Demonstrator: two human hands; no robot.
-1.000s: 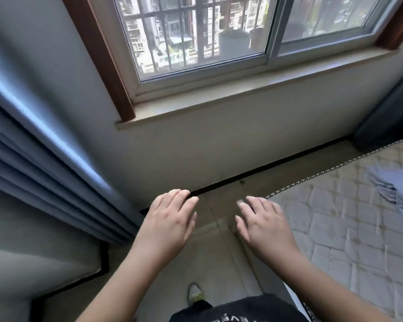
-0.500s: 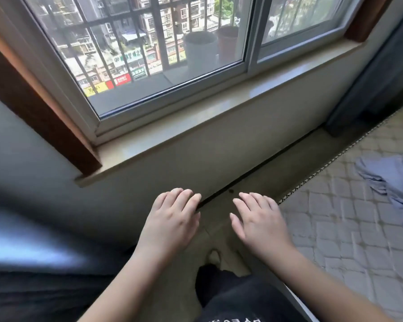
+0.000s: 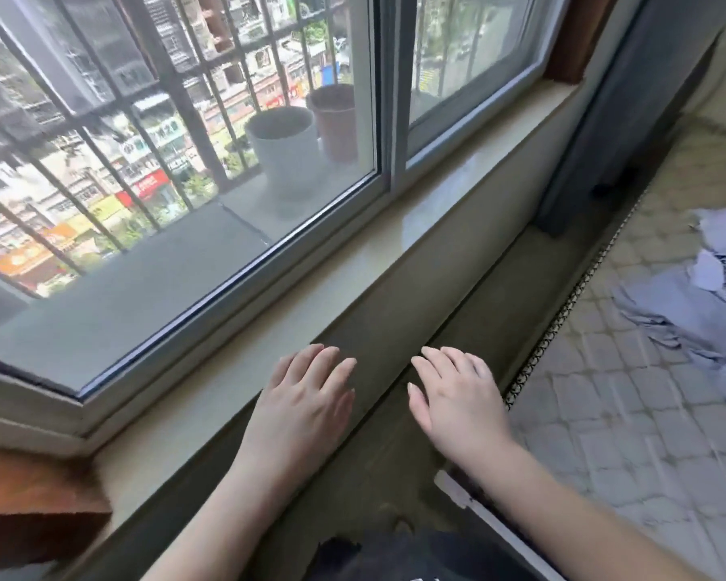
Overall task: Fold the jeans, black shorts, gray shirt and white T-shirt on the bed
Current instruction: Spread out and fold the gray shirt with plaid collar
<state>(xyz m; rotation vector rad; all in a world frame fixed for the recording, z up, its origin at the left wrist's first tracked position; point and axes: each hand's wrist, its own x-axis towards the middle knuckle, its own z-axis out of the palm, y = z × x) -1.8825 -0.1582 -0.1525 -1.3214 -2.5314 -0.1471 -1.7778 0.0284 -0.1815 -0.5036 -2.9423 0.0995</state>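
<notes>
My left hand (image 3: 307,408) and my right hand (image 3: 457,400) are held out in front of me, palms down, fingers straight and together, holding nothing. They hover over the gap between the window wall and the bed. At the right edge a crumpled pale blue-gray garment (image 3: 696,304) lies on the quilted mattress (image 3: 604,421), well right of my right hand. No jeans, black shorts or white T-shirt show in this view.
A wide windowsill (image 3: 395,253) runs under a barred window (image 3: 185,119) with two plant pots outside. A dark curtain (image 3: 629,98) hangs at the upper right. A narrow strip of floor (image 3: 499,295) separates the wall from the bed edge.
The view has swung to the right and upward: the left curtain has dropped out of sight, the window fills more of the frame, and more of the bed and garment shows. Both hands keep their pose.
</notes>
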